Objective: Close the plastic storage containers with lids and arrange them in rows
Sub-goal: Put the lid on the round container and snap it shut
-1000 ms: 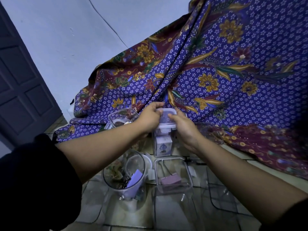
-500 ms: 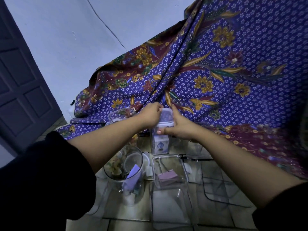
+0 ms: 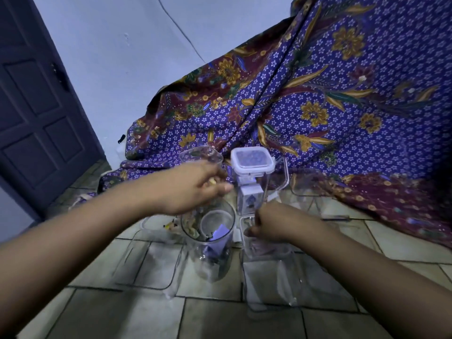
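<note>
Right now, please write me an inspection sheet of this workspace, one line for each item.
Surface: tiled floor, dim light.
Job's things: tall square container closed with white lid; round container open, small items inside; rectangular container open, under the right hand.
Clutter: more clear empty containers around; a pen-like object on the tiles.
Hands: left hand free, holding nothing; right hand blurred, fingers' grip cannot be told.
Cables: thin line on the wall, perhaps a cable.
Surroundings: patterned cloth, dark door.
</note>
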